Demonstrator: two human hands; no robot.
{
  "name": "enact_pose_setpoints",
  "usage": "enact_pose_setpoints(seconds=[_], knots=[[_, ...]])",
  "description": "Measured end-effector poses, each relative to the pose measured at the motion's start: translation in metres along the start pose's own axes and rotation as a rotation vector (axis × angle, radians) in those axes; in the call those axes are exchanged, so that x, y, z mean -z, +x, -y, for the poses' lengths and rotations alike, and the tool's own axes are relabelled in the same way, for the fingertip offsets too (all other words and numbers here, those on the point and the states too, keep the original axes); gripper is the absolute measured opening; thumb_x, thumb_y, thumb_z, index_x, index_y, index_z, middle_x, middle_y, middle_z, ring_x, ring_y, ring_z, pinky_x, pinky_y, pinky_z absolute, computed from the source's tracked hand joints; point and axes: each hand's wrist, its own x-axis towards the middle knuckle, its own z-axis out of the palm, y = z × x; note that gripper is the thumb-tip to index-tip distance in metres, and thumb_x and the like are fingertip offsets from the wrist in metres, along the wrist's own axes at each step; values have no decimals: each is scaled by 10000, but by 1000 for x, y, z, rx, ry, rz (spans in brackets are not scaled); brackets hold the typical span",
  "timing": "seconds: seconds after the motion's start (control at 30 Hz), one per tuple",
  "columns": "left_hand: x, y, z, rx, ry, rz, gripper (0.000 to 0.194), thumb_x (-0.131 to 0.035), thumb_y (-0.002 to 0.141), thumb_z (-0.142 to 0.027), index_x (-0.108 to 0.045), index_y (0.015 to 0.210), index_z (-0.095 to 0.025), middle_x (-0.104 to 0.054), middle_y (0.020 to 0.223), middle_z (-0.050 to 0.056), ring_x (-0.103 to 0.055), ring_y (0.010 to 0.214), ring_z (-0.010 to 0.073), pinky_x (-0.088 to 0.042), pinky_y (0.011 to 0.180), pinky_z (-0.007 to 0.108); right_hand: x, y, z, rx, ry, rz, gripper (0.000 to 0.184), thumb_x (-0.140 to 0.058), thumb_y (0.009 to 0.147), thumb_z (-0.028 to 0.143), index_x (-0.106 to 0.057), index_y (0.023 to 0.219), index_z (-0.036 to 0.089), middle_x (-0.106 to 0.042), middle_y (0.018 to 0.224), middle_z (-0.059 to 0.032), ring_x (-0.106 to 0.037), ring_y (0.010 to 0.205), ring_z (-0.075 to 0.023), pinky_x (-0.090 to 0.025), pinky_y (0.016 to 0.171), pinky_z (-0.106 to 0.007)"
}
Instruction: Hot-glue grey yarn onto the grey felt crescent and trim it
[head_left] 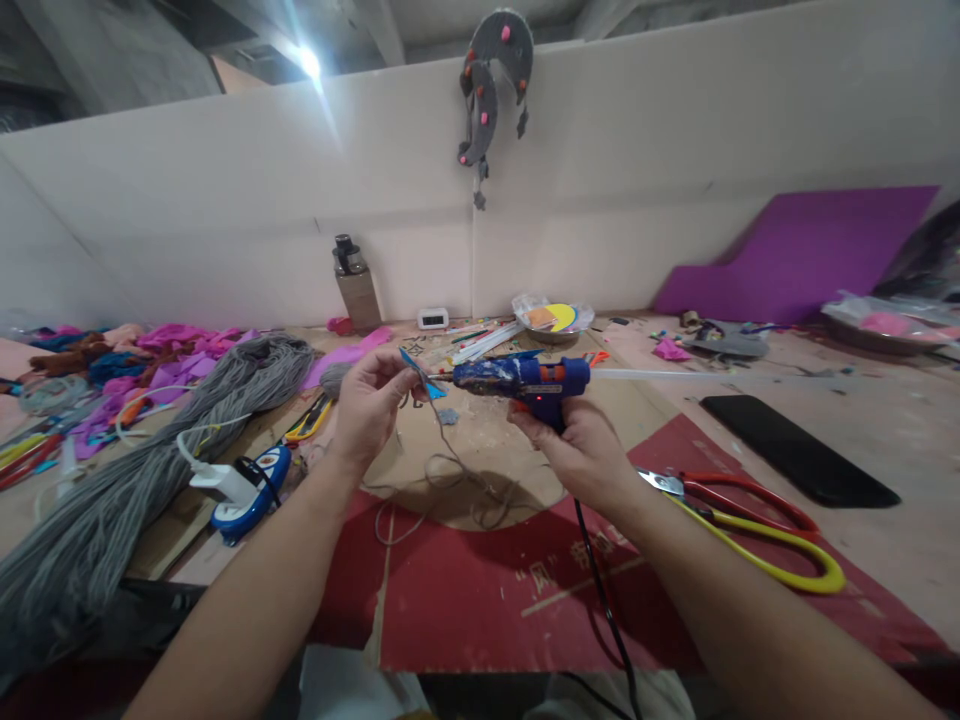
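Observation:
My left hand (377, 400) pinches a small blue piece (433, 389) that looks like felt, with a grey cord (450, 440) trailing from it down to loose loops on the cardboard. In my right hand (581, 440) is a blue hot glue gun (555, 378), gripped by its handle and lying level. Its nozzle points left and comes right up to the blue piece; whether they touch I cannot tell. A clear glue stick (637, 375) sticks out of the gun's back end, and a small red light glows on its side.
Red-and-yellow-handled scissors (750, 520) and a black phone (799, 450) lie at the right. On the left are a thick grey yarn bundle (187, 440), a blue power strip (251, 495) and coloured cloth scraps (142, 365). The gun's black cable (600, 590) hangs over red cardboard (465, 600).

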Motion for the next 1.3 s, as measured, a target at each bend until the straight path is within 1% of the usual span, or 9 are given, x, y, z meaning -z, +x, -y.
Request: enact_pose_setpoints(seconds=[0.23, 0.43, 0.53, 0.6, 0.67, 0.8, 0.97, 1.13, 1.3], knots=[[-1, 3, 3, 73, 107, -100, 237, -811, 697, -290, -646, 801, -155, -664, 654, -9, -614, 512, 96, -486, 514, 204, 3, 23, -23, -266, 305, -75, 275, -632, 822, 411, -501, 936, 198, -554, 586, 55, -479, 441, -111, -439, 445, -257], [-2, 2, 8, 65, 222, -157, 247, -792, 710, -313, -641, 824, -154, -660, 639, -11, -625, 531, 108, -467, 522, 209, 18, 44, -67, -557, -223, 53, 234, -715, 768, 319, -520, 754, 190, -602, 556, -22, -608, 486, -193, -485, 500, -313], [-3, 1, 8, 36, 265, -143, 234, -778, 725, -320, -638, 824, -161, -659, 642, -12, -634, 547, 117, -476, 536, 221, 27, 44, -67, -517, -340, -22, 193, -729, 713, 207, -539, 725, 182, -668, 747, -123, -679, 781, -295, -512, 701, -394], [-4, 0, 8, 15, 307, -136, 224, -768, 736, -322, -638, 829, -165, -667, 659, -7, -643, 560, 124, -490, 548, 232, 26, 41, -56, -395, -420, -145, 155, -692, 736, 194, -544, 778, 177, -662, 954, -186, -620, 1031, -340, -471, 872, -451], [-4, -1, 8, -3, 354, -131, 213, -759, 742, -321, -638, 834, -171, -679, 686, -2, -657, 583, 134, -506, 563, 243, 14, 38, -39, -209, -408, -239, 136, -639, 792, 239, -537, 858, 177, -630, 1063, -192, -565, 1110, -324, -430, 953, -474], [-3, -5, 9, -72, 454, -124, 202, -749, 750, -319, -653, 859, -179, -692, 747, 6, -668, 648, 147, -530, 625, 266, -33, 36, -3, -80, 81, -68, 298, -665, 784, 374, -472, 947, 216, -619, 1056, -100, -589, 1047, -237, -448, 957, -436], [0, -5, 9, -175, 570, -135, 186, -744, 754, -300, -675, 872, -176, -676, 785, 11, -629, 671, 133, -510, 653, 262, -79, 38, 21, -317, 638, 148, 527, -764, 675, 340, -351, 990, 256, -617, 829, 38, -631, 779, -151, -513, 760, -339], [-4, -2, 7, -71, 390, -147, 170, -755, 736, -289, -658, 813, -173, -662, 700, -11, -608, 580, 116, -485, 573, 239, -79, 37, 16, -164, 572, 42, 314, -666, 772, 310, -432, 973, 247, -489, 725, 85, -471, 598, -96, -400, 526, -226], [-10, -1, 6, 96, 150, -137, 205, -790, 695, -259, -642, 789, -153, -625, 620, -22, -570, 518, 90, -431, 519, 212, -69, 37, 13, 43, 365, -54, 61, -610, 848, 262, -590, 864, 206, -540, 737, 33, -446, 652, -109, -376, 609, -261]])
